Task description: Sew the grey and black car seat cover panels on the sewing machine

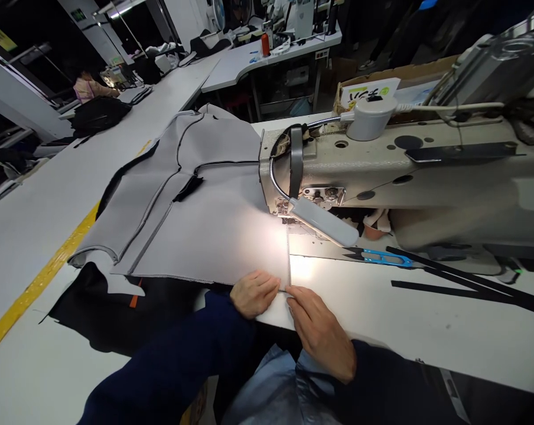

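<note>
A large light grey fabric piece [214,230] with dark seam edges spreads over the white table and runs up to the sewing machine [360,165]. Its right edge lies under the machine's needle area, lit by a small lamp [324,221]. My left hand [255,293] presses on the near corner of the fabric, fingers curled together at its front edge. Just right of it, my right hand [318,327] pinches the same corner between thumb and fingertips. The fingertips of both hands almost meet. The needle itself is too small to make out.
Blue thread snips [384,258] lie right of the needle, near several black strips [457,289]. Black fabric [111,319] sits under the grey piece at the left. Yellow tape [41,283] crosses the table. Behind stands another sewing table [235,62]; a person [92,88] sits far left.
</note>
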### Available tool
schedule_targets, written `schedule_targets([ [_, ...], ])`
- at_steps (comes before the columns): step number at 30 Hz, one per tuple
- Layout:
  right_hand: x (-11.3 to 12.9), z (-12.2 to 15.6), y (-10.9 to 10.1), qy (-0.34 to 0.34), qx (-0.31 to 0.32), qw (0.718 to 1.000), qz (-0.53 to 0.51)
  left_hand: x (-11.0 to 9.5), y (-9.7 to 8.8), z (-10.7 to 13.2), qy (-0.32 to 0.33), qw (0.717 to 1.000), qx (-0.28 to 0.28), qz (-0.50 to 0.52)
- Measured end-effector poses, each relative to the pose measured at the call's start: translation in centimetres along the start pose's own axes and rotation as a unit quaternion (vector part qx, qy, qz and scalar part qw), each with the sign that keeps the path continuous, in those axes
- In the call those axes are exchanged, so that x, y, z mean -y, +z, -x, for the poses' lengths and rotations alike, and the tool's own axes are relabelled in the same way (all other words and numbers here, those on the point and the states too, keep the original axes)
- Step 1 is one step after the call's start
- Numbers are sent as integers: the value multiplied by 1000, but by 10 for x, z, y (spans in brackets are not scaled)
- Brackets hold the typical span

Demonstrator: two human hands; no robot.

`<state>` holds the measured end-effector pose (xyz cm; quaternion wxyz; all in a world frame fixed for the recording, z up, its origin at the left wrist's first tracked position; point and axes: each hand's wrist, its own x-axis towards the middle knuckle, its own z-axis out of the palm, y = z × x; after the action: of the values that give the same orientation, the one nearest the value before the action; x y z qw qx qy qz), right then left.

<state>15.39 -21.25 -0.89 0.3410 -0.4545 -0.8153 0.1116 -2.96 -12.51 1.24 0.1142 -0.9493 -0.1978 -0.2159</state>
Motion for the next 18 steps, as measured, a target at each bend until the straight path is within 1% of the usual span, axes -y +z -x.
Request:
schedule_targets([
  [3, -1, 3, 5, -30, -7, 999, 41, 2, 0, 2, 12, 1000, 3, 10],
  [7, -1, 4, 9, -39, -31, 995, 82, 4, 0, 6, 5, 1000, -2, 25],
  [12, -3, 2, 13, -53, -46, 991, 114, 7, 4, 5, 21, 1000, -4, 5],
  [16, -6, -5, 16, -44, -46, 990, 124, 14, 6, -3, 32, 999, -15, -6],
  [18, -10, -9, 17, -33, -34, 992, 118, 20, 8, -8, 34, 999, -16, -8],
])
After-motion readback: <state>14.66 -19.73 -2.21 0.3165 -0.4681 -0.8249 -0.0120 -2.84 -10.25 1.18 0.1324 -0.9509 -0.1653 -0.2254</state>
